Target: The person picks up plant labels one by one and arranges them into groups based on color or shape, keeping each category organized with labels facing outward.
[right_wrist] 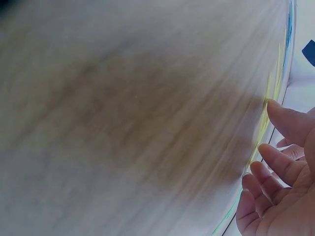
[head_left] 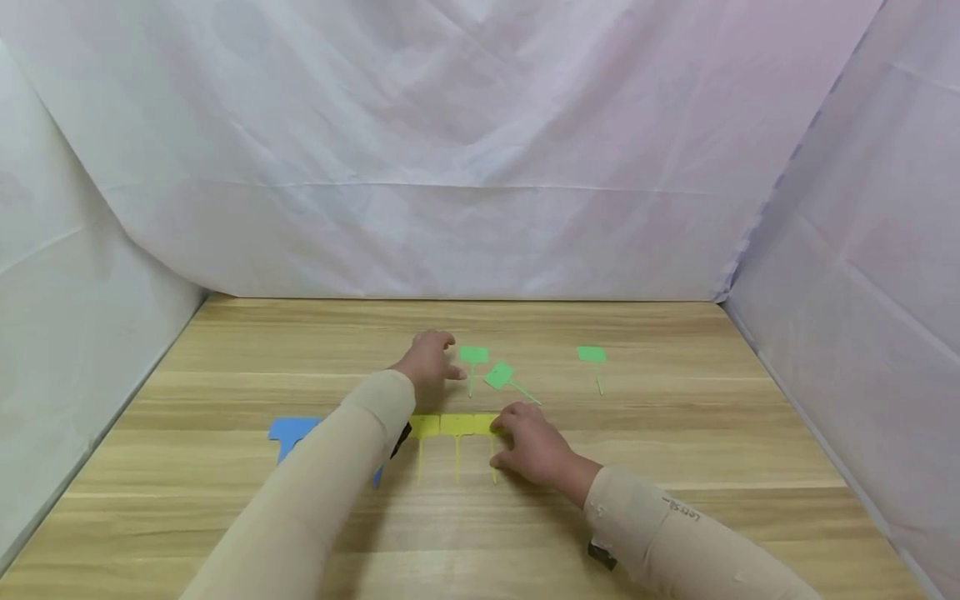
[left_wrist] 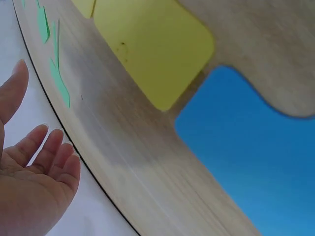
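Note:
In the head view my left hand (head_left: 427,358) reaches just left of an upright T-shaped green plant label (head_left: 473,355), its fingers apart and nothing between them. A second green label (head_left: 498,375) lies tilted beside it, and a third (head_left: 592,354) lies farther right. My right hand (head_left: 536,446) is at the right end of a row of yellow labels (head_left: 457,425), thumb and fingers spread around the last one; whether they touch it cannot be told. Blue labels (head_left: 292,429) lie left of the yellow row, partly hidden by my left forearm. In the left wrist view a blue label (left_wrist: 246,142) adjoins a yellow one (left_wrist: 157,44).
The labels lie flat on a wood-grain table (head_left: 675,417). A white cloth (head_left: 450,233) hangs behind the table, with more white cloth at both sides. A black strap piece (head_left: 602,556) shows under my right sleeve.

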Demonstrator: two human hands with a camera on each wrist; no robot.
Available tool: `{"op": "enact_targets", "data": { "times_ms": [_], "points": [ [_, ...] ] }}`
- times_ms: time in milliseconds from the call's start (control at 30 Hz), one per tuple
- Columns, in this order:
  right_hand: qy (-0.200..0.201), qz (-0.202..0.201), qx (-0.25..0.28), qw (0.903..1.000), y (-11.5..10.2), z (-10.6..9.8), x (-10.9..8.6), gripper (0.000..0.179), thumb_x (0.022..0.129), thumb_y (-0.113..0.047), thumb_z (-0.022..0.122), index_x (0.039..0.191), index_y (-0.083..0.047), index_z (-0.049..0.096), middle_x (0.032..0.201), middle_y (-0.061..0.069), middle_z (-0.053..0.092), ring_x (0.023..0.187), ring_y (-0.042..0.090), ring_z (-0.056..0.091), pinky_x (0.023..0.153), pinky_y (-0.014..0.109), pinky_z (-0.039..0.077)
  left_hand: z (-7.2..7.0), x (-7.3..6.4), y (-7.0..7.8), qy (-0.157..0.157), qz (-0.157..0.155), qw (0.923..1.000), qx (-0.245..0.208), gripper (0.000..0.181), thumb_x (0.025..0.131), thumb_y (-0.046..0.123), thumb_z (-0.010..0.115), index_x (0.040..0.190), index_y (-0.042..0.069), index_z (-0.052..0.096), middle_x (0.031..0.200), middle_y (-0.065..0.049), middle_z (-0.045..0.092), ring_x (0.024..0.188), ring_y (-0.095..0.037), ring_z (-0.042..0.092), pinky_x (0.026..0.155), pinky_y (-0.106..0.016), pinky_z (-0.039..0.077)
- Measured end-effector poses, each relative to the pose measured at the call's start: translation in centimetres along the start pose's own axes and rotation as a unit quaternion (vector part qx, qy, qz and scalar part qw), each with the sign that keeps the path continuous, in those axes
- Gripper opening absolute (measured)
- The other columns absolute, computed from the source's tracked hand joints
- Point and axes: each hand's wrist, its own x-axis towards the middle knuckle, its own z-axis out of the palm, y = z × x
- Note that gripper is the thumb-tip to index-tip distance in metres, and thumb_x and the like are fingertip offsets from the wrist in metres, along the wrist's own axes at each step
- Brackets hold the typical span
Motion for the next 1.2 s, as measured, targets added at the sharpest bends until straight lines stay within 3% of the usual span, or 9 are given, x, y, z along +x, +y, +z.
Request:
{"op": "enact_targets", "data": {
  "times_ms": [367, 500, 800, 1200],
  "points": [
    [-0.001, 0.012, 0.003, 0.9999, 0.1, 0.3, -0.4, 0.041, 0.078, -0.018, 0.081, 0.111, -0.001, 0.066, 0.119, 0.012, 0.055, 0.111, 0.030, 0.047, 0.092, 0.045, 0.045, 0.7, 1.0, 0.2, -0.004, -0.015, 0.9999, -0.006, 0.071, 0.081, 0.016, 0.078, 0.141, 0.000, 0.043, 0.144, -0.018, 0.043, 0.137, -0.035, 0.031, 0.113, -0.043, 0.028],
    [-0.003, 0.016, 0.001, 0.9999, 0.0, 0.4, -0.6, 0.041, 0.078, -0.019, 0.081, 0.111, -0.001, 0.065, 0.119, 0.011, 0.054, 0.111, 0.029, 0.046, 0.092, 0.044, 0.045, 1.2, 1.3, 0.0, -0.003, -0.007, 1.0000, 0.002, 0.074, 0.078, 0.017, 0.080, 0.140, -0.001, 0.044, 0.144, -0.020, 0.041, 0.137, -0.035, 0.031, 0.113, -0.043, 0.026],
    [0.002, 0.011, -0.004, 0.9999, -0.1, 0.4, -0.8, 0.041, 0.079, -0.019, 0.081, 0.111, -0.002, 0.065, 0.118, 0.010, 0.054, 0.109, 0.027, 0.047, 0.092, 0.042, 0.044, 2.1, 1.9, -0.2, 0.008, -0.009, 0.9998, 0.016, 0.090, 0.068, 0.024, 0.088, 0.142, 0.001, 0.041, 0.147, -0.020, 0.035, 0.138, -0.034, 0.028, 0.113, -0.042, 0.028],
    [0.001, 0.007, -0.006, 1.0000, -0.5, 0.4, -1.0, 0.041, 0.079, -0.020, 0.080, 0.112, -0.002, 0.064, 0.119, 0.011, 0.054, 0.109, 0.028, 0.047, 0.092, 0.042, 0.045, 2.4, 2.0, 0.1, 0.007, -0.023, 0.9994, 0.026, 0.094, 0.068, 0.025, 0.088, 0.144, 0.002, 0.039, 0.149, -0.018, 0.031, 0.139, -0.033, 0.025, 0.110, -0.042, 0.032]
  ]
}}
